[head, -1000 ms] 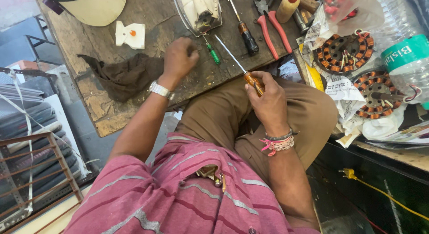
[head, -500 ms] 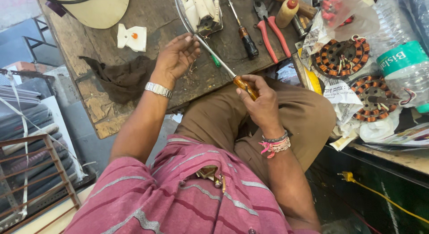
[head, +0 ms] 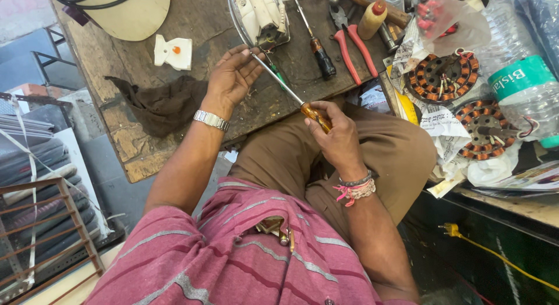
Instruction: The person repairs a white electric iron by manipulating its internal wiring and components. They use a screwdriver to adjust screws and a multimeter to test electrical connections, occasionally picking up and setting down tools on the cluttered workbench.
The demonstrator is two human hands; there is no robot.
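Iron (head: 262,13) and bottle (head: 524,83) cut off by frame edges.

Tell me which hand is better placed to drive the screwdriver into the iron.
Right. The right hand grips the screwdriver by its amber handle; the left hand only guides the shaft near the iron.
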